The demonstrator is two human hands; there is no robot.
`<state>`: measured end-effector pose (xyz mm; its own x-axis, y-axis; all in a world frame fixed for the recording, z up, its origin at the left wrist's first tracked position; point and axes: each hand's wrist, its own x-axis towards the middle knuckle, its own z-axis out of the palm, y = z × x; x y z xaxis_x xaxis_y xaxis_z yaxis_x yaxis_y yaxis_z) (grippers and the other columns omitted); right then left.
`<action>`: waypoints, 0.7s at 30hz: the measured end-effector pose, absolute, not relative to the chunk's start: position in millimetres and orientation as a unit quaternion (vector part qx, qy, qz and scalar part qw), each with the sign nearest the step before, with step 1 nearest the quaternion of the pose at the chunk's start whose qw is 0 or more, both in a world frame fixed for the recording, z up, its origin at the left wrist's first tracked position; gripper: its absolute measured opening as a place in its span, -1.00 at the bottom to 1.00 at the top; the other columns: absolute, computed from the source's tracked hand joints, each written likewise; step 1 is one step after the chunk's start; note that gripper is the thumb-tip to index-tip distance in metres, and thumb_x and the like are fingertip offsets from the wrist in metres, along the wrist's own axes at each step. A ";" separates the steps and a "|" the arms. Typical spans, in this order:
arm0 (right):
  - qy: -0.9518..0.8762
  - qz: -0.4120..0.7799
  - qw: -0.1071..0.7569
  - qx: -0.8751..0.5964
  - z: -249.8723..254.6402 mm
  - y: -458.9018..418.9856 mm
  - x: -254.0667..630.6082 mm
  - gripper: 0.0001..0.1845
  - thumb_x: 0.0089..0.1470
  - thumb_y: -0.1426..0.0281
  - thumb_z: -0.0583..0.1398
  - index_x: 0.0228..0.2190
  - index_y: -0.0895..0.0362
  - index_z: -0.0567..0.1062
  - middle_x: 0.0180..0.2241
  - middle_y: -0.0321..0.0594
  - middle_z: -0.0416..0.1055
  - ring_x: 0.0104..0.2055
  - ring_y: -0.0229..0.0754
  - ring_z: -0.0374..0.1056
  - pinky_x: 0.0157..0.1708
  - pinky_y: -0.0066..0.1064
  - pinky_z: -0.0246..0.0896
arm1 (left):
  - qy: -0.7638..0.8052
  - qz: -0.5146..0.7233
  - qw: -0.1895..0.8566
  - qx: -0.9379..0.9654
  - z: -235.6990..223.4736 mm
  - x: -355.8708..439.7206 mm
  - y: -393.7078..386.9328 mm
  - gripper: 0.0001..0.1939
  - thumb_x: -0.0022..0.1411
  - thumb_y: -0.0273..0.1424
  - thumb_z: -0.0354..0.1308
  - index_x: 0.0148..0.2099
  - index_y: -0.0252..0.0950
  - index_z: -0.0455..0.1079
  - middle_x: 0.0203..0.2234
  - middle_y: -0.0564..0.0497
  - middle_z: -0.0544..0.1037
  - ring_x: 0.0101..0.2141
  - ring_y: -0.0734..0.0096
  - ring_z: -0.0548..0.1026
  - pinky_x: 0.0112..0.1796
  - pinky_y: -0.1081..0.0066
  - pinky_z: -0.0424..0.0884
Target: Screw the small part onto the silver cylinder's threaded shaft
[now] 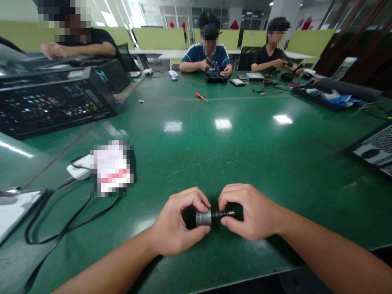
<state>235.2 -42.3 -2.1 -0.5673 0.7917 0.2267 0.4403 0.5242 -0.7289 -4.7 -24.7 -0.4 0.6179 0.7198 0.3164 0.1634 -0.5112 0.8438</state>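
Low in the head view, a small silver metal cylinder (203, 218) with a thin dark ridged shaft (225, 214) lies sideways above the green table. My left hand (168, 226) curls around the cylinder, its fingers on top and its thumb below. From the other side my right hand (260, 214) closes its thumb and fingertips around the shaft, close to where it meets the cylinder. The shaft's pale tip points right, into the hollow of that hand. Part of the piece is hidden by my fingers.
A badge on a black lanyard (112, 169) overlaps a white box-like item (81, 167) at left, near a clipboard (20, 212). An orange screwdriver (201, 96) lies farther off. Open computer cases (58, 102) flank the green table (208, 151); several people work beyond.
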 end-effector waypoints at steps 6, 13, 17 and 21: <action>-0.832 0.303 0.274 -0.376 -0.5 -42.8 237.0 -0.91 -0.03 0.42 0.28 -0.40 0.09 0.47 -0.42 -0.25 0.48 -0.35 -0.15 0.38 -0.26 -0.31 0.22 | 0.277 0.338 0.409 0.801 -3.4 -6.4 -24.7 -0.76 0.03 -0.52 0.36 -0.28 -0.24 0.37 -0.31 -0.05 0.60 -0.34 0.31 0.55 -0.26 0.31 0.43; -0.832 0.307 0.263 -0.380 1.7 -42.2 239.7 -0.90 -0.05 0.43 0.28 -0.40 0.10 0.47 -0.42 -0.27 0.48 -0.36 -0.17 0.37 -0.26 -0.32 0.21 | 0.269 0.343 0.403 0.804 -2.2 -6.9 -24.2 -0.75 0.02 -0.56 0.35 -0.27 -0.24 0.38 -0.31 -0.02 0.59 -0.33 0.33 0.56 -0.25 0.33 0.42; -0.833 0.308 0.257 -0.380 2.3 -40.5 241.3 -0.90 -0.05 0.43 0.29 -0.41 0.10 0.47 -0.43 -0.28 0.48 -0.37 -0.18 0.37 -0.27 -0.34 0.20 | 0.267 0.346 0.398 0.807 -0.9 -6.2 -24.2 -0.75 0.02 -0.57 0.35 -0.28 -0.24 0.38 -0.32 -0.01 0.58 -0.35 0.34 0.55 -0.26 0.34 0.42; -0.837 0.299 0.246 -0.386 3.4 -39.6 243.6 -0.90 -0.05 0.44 0.29 -0.41 0.10 0.47 -0.43 -0.28 0.48 -0.36 -0.18 0.38 -0.26 -0.34 0.20 | 0.267 0.347 0.391 0.809 0.9 -6.1 -23.3 -0.76 0.02 -0.57 0.34 -0.28 -0.25 0.38 -0.32 -0.02 0.59 -0.35 0.35 0.55 -0.27 0.35 0.42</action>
<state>243.6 -39.6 3.4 -0.5805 0.7940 0.1806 0.4994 0.5223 -0.6912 -6.1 -23.3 0.9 0.6164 0.7038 0.3530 0.1605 -0.5512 0.8188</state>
